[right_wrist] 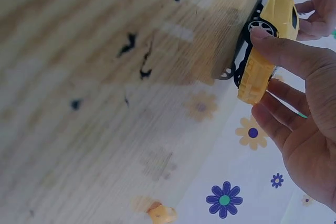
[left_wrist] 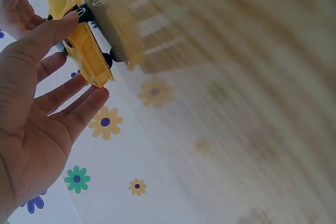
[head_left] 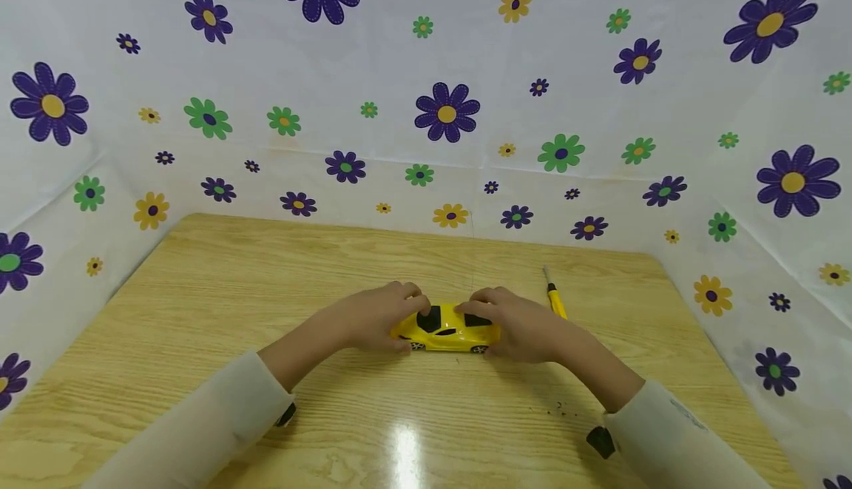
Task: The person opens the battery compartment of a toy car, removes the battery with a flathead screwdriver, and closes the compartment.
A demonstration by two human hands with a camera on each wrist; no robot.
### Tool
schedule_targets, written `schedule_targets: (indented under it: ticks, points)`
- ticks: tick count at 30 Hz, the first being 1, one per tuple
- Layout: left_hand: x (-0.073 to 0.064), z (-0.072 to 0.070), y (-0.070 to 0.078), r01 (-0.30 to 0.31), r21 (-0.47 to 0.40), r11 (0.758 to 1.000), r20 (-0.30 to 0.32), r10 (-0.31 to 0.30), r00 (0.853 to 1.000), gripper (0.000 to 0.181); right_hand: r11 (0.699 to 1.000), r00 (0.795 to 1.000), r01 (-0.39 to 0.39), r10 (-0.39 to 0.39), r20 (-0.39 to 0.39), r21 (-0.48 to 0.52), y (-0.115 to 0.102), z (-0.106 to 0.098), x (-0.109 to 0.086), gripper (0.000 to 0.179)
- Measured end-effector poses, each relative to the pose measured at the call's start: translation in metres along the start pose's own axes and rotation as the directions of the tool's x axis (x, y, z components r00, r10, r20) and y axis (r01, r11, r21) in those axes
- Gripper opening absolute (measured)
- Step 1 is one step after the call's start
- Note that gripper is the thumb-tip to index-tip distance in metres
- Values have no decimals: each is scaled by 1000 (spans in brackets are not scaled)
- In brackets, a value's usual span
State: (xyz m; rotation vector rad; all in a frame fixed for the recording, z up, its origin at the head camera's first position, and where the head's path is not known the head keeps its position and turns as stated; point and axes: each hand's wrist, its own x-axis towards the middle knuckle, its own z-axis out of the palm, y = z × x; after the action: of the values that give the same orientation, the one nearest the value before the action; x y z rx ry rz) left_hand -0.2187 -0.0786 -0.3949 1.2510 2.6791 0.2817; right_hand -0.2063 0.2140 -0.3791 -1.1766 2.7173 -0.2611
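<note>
A yellow toy car (head_left: 452, 337) with black windows stands side-on to me at the middle of the wooden table. At its left end, my left hand (head_left: 379, 319) grips the body, fingers over the top and thumb low by the wheel. My right hand (head_left: 529, 326) holds the other end in a similar way. From the left wrist, the thumb lies along the car's side (left_wrist: 86, 51) near a black wheel. The right wrist view has the right thumb on a silver-spoked wheel (right_wrist: 262, 27), with fingertips under the car's yellow end.
A screwdriver (head_left: 556, 302) with a yellow handle lies beyond my right hand. Small black crumbs (right_wrist: 127, 44) are scattered on the table (head_left: 333, 407) near my right forearm. A white flower-patterned cloth (head_left: 373, 45) rises behind the table and along both sides.
</note>
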Motion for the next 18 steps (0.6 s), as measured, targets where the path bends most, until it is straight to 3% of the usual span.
schedule_targets:
  ticks: [18]
  points:
    - [-16,6,16,-59,60,996,-21,60,998,53,998,999,32,-32,9,-53,-15,6,-20,72]
